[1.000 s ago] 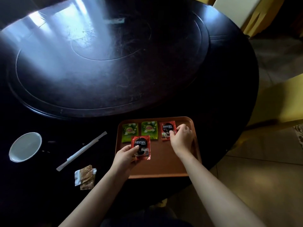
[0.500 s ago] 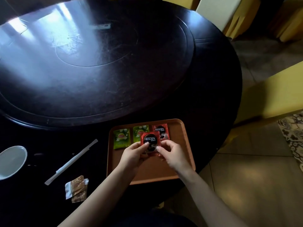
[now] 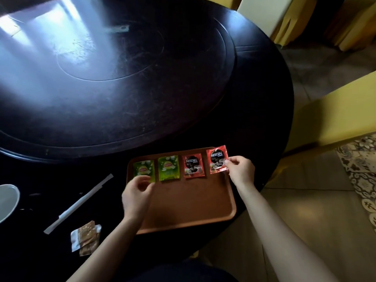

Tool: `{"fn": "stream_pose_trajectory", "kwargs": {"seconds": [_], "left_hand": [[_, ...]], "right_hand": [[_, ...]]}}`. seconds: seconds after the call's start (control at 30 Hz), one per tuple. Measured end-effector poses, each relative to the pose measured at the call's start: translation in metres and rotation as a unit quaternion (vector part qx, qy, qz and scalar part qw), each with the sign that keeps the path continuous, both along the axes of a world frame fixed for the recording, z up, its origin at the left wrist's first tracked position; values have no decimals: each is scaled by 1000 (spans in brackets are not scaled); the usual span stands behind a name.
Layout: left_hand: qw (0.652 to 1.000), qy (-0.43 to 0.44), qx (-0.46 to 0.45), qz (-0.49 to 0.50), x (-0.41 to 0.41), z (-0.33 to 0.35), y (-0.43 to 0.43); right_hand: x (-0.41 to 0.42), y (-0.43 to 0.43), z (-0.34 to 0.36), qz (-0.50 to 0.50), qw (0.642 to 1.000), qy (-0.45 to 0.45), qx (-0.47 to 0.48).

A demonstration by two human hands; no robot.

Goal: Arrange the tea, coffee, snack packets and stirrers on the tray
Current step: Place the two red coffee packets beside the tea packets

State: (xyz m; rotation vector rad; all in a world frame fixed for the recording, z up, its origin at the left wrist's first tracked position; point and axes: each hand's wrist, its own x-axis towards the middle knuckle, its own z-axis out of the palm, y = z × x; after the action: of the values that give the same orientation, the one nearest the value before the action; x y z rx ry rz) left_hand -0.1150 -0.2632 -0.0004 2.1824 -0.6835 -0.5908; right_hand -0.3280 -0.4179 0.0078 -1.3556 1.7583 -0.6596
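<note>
An orange-brown tray [image 3: 189, 204] lies at the table's near edge. Along its far side sit two green tea packets [image 3: 144, 169] [image 3: 168, 167] and a red coffee packet [image 3: 193, 165]. My right hand [image 3: 241, 171] pinches a second red coffee packet [image 3: 217, 159] by its right edge, at the tray's far right corner, in line with the row. My left hand [image 3: 135, 194] hovers over the tray's left rim, fingers loosely curled, holding nothing. Left of the tray on the table lie a paper-wrapped stirrer [image 3: 79, 202] and a snack packet [image 3: 86, 238] of crackers.
The table [image 3: 254, 119] is round, dark and glossy, with a large turntable [image 3: 112, 74] in the middle. A white saucer [image 3: 7, 201] sits at the far left edge. Yellow-covered chairs [image 3: 329, 119] stand to the right, over a tiled floor.
The second coffee packet passed from my left hand to my right and moved right to the end of the row. My left hand let go and drew back to the tray's left side.
</note>
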Motion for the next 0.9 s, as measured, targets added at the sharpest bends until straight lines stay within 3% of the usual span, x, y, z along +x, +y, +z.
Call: {"fn": "stream_pose_trajectory", "kwargs": {"seconds": [0.1, 0.17, 0.47, 0.63, 0.73, 0.9], "left_hand": [[995, -91, 30, 26, 19, -11, 17], [991, -106, 58, 50, 26, -16, 25], [994, -62, 70, 54, 34, -22, 30], [996, -56, 61, 41, 36, -23, 30], [996, -50, 59, 41, 35, -24, 30], [997, -40, 52, 45, 36, -24, 30]], "right_hand": [[7, -3, -7, 29, 998, 59, -13], [12, 1, -11, 52, 994, 91, -28], [19, 15, -16, 88, 973, 198, -84], [13, 24, -24, 233, 903, 283, -225], [13, 24, -29, 290, 891, 287, -201], [16, 29, -32, 262, 887, 325, -198]]}}
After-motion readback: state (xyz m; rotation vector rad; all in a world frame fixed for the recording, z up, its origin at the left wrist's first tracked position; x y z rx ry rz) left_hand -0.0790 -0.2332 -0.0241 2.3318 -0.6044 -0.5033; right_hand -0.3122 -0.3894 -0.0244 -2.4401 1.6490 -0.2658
